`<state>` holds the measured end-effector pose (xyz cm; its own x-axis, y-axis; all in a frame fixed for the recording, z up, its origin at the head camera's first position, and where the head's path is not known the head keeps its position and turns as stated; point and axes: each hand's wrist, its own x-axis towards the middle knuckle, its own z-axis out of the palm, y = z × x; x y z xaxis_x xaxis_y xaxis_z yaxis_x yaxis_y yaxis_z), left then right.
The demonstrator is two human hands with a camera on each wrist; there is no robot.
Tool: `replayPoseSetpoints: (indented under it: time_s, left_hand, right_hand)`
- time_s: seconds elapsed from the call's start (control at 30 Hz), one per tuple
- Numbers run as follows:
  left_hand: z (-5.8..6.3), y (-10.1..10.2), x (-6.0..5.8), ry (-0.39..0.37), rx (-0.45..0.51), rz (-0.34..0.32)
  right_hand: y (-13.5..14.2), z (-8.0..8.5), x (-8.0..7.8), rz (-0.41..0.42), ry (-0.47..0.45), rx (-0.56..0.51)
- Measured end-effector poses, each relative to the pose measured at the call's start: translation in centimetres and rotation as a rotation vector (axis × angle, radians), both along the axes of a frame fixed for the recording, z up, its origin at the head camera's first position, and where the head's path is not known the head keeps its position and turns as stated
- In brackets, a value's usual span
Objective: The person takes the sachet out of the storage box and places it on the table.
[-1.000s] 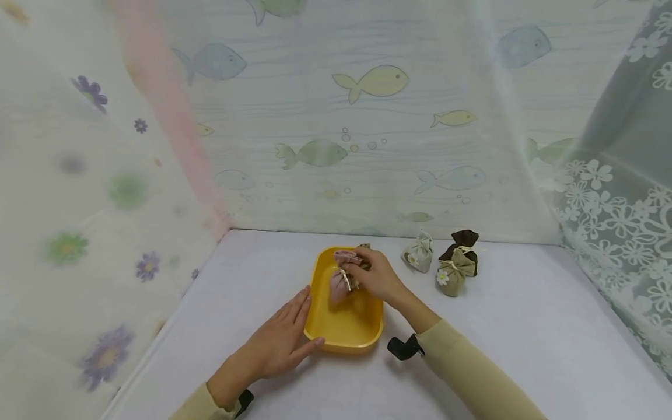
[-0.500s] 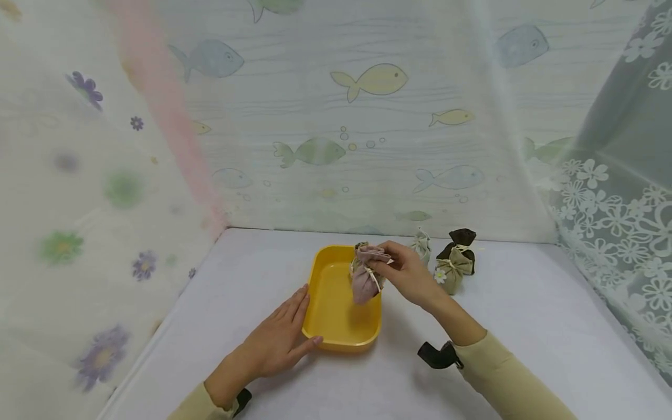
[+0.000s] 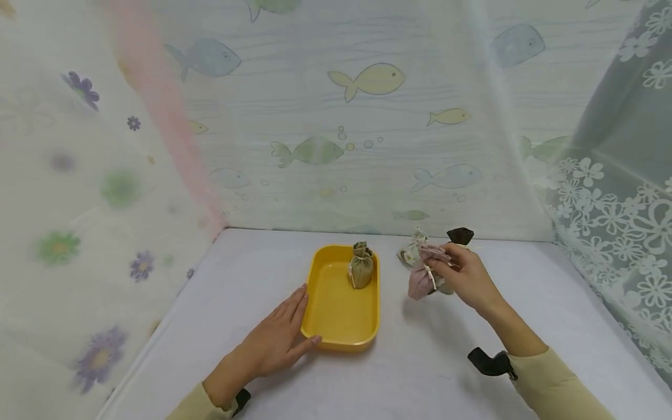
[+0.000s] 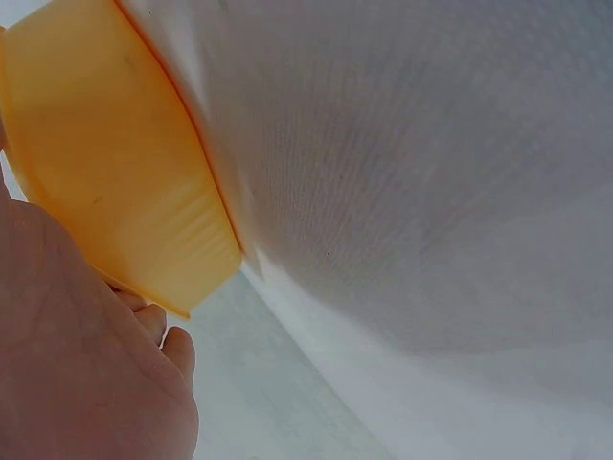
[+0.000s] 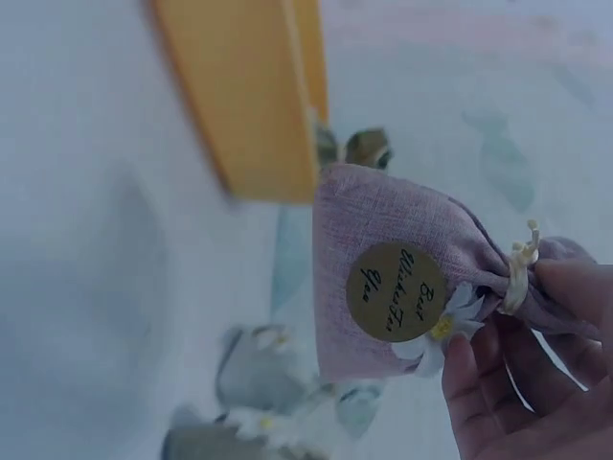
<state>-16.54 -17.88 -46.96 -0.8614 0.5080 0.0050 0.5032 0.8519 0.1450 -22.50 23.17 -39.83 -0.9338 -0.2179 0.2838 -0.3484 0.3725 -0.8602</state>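
My right hand [image 3: 469,277] pinches a pink drawstring pouch [image 3: 422,281] by its gathered neck, lifted over the table right of the yellow tray [image 3: 341,344]. In the right wrist view the pouch [image 5: 383,220] shows a round gold "Best Wishes For You" sticker, a white daisy and a cream cord. My left hand [image 3: 268,341] lies with straight fingers against the tray's left side and near corner, thumb at the front rim. Inside the tray, at its far right corner, stands an olive pouch [image 3: 361,271].
Behind the held pouch are a pale grey pouch [image 3: 406,252] and a dark brown pouch [image 3: 460,235]. A tan pouch is mostly hidden by the right hand. A white cloth covers the table [image 3: 262,251], and a fish-print curtain [image 3: 294,192] hangs at its back edge.
My right hand has lifted the pink pouch out of the tray and carried it right, in front of the other pouches. The olive pouch in the tray is now uncovered. My left hand stays put.
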Motion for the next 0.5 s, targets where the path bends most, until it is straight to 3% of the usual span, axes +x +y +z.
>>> replayPoseSetpoints:
  time_s: [0.23, 0.5]
  left_hand:
    - [0.2, 0.1, 0.2, -0.016, -0.002, 0.002]
    - [0.2, 0.1, 0.1, 0.004, -0.002, -0.005]
  right_hand:
    - [3.5, -1.8, 1.0, -0.132, -0.038, 0.113]
    - [5.3, -3.6, 0.0, -0.235, -0.062, 0.17]
